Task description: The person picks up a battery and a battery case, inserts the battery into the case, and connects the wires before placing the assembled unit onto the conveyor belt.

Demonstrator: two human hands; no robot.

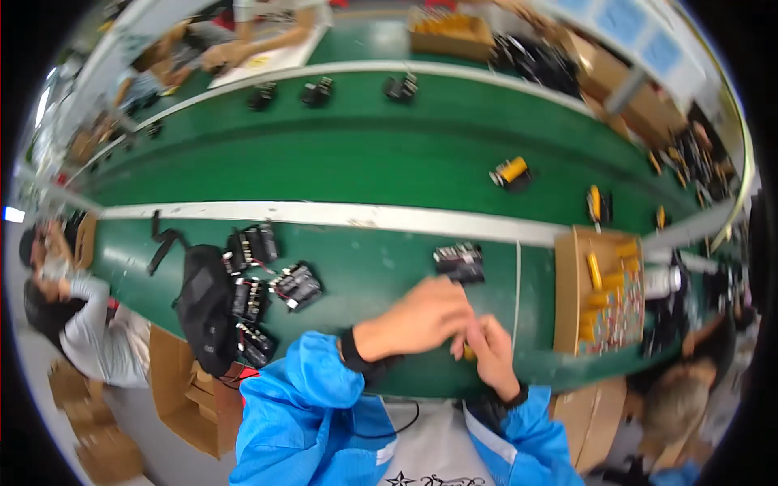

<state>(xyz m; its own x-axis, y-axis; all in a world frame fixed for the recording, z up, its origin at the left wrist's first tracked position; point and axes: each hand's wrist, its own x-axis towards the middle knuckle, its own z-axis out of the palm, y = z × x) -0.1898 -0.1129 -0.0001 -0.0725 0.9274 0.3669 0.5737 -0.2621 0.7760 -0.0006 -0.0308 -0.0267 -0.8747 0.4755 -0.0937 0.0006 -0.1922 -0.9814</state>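
My left hand (421, 316) reaches across in front of me, its fingers curled together and meeting my right hand (494, 354). My right hand is closed, thumb up, and a bit of a yellow piece (468, 351) shows at its fingers. Most of that piece is hidden, so its kind cannot be told. Whatever the left fingers pinch, if anything, is also hidden. Just beyond my hands lies a black pack of cylinders with white parts (459, 262) on the green bench (365, 251). Several similar black packs (297, 286) lie to the left.
A black bag (204, 308) rests left of the packs. At the right stands a cardboard box (565, 296) with yellow cylinders. Past a white rail (324, 213), a green belt (324, 170) carries yellow-and-black pieces (510, 172) and black packs (318, 91). Other people sit around.
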